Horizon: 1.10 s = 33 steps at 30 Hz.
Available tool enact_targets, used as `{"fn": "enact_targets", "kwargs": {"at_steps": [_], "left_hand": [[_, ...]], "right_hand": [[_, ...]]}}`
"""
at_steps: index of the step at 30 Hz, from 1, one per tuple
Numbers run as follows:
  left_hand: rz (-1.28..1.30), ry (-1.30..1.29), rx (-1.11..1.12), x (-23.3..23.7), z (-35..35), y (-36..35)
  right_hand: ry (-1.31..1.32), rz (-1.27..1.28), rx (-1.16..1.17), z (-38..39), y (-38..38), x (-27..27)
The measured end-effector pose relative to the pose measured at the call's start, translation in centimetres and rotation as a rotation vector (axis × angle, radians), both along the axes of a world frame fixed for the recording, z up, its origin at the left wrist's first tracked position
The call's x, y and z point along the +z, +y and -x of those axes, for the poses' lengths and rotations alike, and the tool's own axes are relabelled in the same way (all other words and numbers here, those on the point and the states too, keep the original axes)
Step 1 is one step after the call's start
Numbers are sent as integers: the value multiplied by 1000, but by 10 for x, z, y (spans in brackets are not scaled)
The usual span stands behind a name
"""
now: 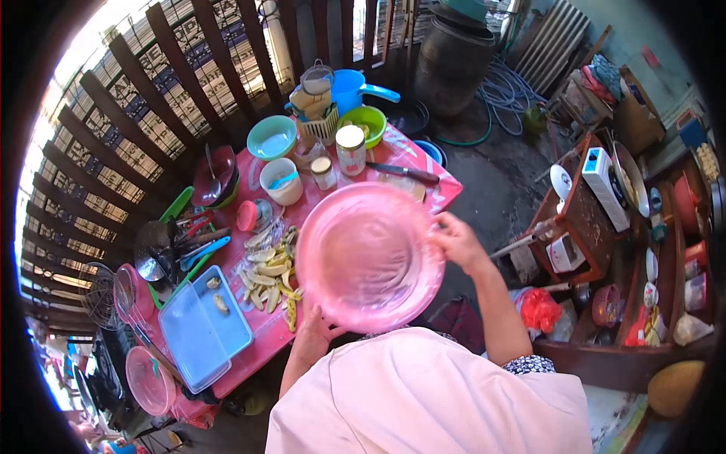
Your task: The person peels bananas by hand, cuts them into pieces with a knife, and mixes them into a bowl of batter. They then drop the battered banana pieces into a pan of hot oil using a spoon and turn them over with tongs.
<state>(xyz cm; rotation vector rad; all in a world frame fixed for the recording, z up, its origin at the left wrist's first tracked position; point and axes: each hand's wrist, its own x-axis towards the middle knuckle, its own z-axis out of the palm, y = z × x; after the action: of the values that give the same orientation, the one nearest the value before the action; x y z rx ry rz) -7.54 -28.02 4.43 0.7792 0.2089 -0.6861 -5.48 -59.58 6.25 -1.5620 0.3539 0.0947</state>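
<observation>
A wide pink basin (367,253) is held up in front of my body, over the near edge of the pink-covered table (253,356). My right hand (457,242) grips its right rim. At the lower left rim, my left hand (316,333) holds it with the fingers partly hidden beneath. Peeled bananas and peels (268,276) lie on the table just left of the basin. Farther left sits a blue rectangular tray (204,333) with a few pieces in it. The basin shows no contents that I can make out.
Behind the basin stand a white tub (281,184), a glass jar (351,151), a knife (404,172), a green bowl (364,125) and a blue dipper (348,91). Ladles and utensils (197,246) crowd the left side. A wooden shelf (582,227) stands at right.
</observation>
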Motion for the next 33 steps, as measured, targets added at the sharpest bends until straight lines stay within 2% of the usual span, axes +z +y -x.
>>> {"fn": "enact_targets", "kwargs": {"at_steps": [1,3,4,7,9,11,13,15,16,17,18,19,20,21,22,23,24,25,28,29,30,32,33], "left_hand": [[-2,-12,15,0,-5,-9],[-227,-4,144,-5,-16,-27],[-222,71,191,-16,-20,-31],[-199,137,261,-24,-28,-54],[-255,142,280,-20,-32,-72],[-309,150,317,-16,-37,-90],[-351,180,320,-8,-40,-105],[-306,173,288,-18,-44,-114],[-273,192,248,-28,-47,-116],[-373,189,210,-11,-55,-124],[-373,147,199,-7,-61,-131],[-335,91,213,-13,-68,-139],[-365,127,122,-24,-77,-143],[-418,45,143,-18,-86,-152],[-487,-90,178,-68,-97,-164],[-470,-85,180,-47,-105,-170],[-450,-83,173,-24,-112,-173],[-447,-78,198,-32,-121,-179],[-455,-36,164,-55,-137,-182],[-584,-35,176,-54,-137,-179],[-713,-32,186,-53,-136,-174],[-737,-103,254,-49,-127,-148],[-762,-184,314,-46,-122,-129]], "right_hand": [[-3,-55,88,-12,1,-3],[4,-92,175,-37,0,-1],[42,-24,199,-49,-7,5],[-120,93,134,-97,-43,-53],[-154,736,8,-121,-64,-77],[-385,1241,-7,-140,-79,-111],[-362,1353,117,-152,-89,-132],[-208,1335,256,-167,-96,-140],[-231,1179,288,-174,-113,-155],[-244,1021,323,-179,-130,-172],[-257,568,180,-174,-138,-178],[-205,585,179,-161,-128,-127],[-9,618,326,-156,-128,-91],[5,741,225,-154,-160,-120],[-112,720,117,-142,-184,-132],[-122,768,-8,-130,-192,-126],[19,678,-68,-125,-206,-123],[163,589,-134,-124,-218,-119],[141,503,-184,-119,-217,-93],[140,508,-172,-122,-213,-86],[97,370,-203,-126,-207,-80],[43,110,-200,-130,-200,-71],[43,109,-194,-130,-183,-54]]}}
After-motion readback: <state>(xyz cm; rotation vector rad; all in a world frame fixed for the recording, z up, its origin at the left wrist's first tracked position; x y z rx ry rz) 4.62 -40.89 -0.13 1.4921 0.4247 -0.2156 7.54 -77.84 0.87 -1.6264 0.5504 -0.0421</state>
